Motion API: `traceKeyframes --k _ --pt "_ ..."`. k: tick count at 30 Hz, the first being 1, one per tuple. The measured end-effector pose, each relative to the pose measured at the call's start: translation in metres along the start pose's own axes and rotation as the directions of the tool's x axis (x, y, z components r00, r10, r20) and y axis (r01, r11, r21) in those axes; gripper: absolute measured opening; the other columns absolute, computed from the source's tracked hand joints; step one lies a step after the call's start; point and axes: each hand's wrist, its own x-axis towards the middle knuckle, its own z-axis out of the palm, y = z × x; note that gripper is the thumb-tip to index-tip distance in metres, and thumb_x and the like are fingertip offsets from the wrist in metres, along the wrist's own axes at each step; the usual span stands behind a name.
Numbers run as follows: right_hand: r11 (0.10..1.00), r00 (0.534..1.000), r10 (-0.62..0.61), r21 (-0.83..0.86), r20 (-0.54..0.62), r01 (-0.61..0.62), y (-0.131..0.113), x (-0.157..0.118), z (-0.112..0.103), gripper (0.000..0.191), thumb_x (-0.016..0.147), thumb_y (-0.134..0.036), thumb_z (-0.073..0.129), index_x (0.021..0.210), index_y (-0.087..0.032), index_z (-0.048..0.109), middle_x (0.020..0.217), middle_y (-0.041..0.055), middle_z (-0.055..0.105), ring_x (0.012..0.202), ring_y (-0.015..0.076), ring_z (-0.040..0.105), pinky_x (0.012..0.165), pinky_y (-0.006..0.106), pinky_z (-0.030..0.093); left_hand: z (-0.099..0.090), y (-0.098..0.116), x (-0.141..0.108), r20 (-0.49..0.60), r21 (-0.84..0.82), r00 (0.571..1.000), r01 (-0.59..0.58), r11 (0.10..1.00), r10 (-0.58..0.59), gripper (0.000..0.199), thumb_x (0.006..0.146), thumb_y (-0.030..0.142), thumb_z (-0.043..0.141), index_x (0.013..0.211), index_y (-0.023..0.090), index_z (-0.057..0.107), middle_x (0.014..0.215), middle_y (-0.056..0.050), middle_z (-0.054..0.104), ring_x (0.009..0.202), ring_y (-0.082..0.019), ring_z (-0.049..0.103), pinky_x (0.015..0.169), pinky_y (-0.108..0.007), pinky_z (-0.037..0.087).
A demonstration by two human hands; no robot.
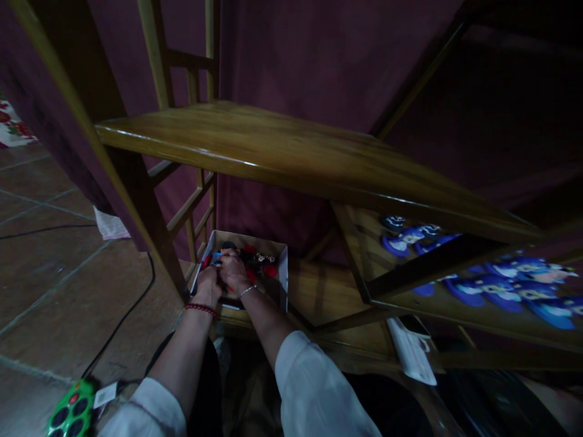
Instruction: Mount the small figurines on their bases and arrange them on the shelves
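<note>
An open cardboard box (283,267) with pale sides stands on the low wooden shelf. Inside lie several small figurines (269,271) with red bases and dark parts. Both of my hands reach into the box and meet near its left side. My left hand (208,284), below a red bead bracelet, has its fingers curled. Next to it, my right hand (233,272), with a silver bracelet at the wrist, is closed with the fingers bent. A small blue and black thing (217,255) shows at the fingertips; its shape is mostly hidden.
A wooden shelf board (255,136) crosses above my hands. On the right-hand shelf stand several blue-and-white figurines (496,285). A phone (414,326) lies on white cloth or paper (412,355). At lower left, a green power strip (73,409) with a black cord (132,315) lies on the tiled floor.
</note>
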Motion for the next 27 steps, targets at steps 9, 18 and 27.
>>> traceKeyframes --k 9,18,27 --pt "0.991 0.989 -0.131 0.001 -0.068 0.131 0.004 -0.033 -0.034 0.032 0.068 -0.002 0.044 0.088 -0.017 0.064 0.103 0.0045 0.055 0.094 0.013 0.053 0.087 0.023 0.043 0.003 0.006 -0.016 0.015 -0.031 0.996 0.085 0.996 -0.084 0.02 0.063 -0.004 0.043 0.058 0.016 0.045 0.048 0.002 0.048 0.04 -0.01 0.048 0.044 -0.023 0.044" --pt "0.986 0.982 -0.165 0.013 -0.09 0.167 0.018 -0.073 -0.07 0.035 0.065 0.003 0.04 0.073 -0.018 0.067 0.099 0.0041 0.06 0.095 0.0132 0.056 0.088 0.025 0.044 0.012 -0.001 -0.026 0.033 0.05 0.992 0.118 0.992 -0.119 0.018 0.068 -0.001 0.044 0.061 0.016 0.046 0.053 0.002 0.05 0.044 -0.009 0.049 0.048 -0.023 0.047" --pt "0.99 0.983 0.114 0.1 -0.144 -0.1 0.04 -0.087 -0.077 0.033 0.064 0.001 0.04 0.061 -0.019 0.065 0.078 0.0003 0.066 0.078 0.012 0.061 0.077 0.025 0.047 0.023 -0.014 -0.036 0.091 0.273 0.978 0.155 0.95 -0.185 0.019 0.068 -0.001 0.045 0.06 0.016 0.046 0.054 0.0 0.05 0.047 -0.011 0.049 0.051 -0.025 0.045"
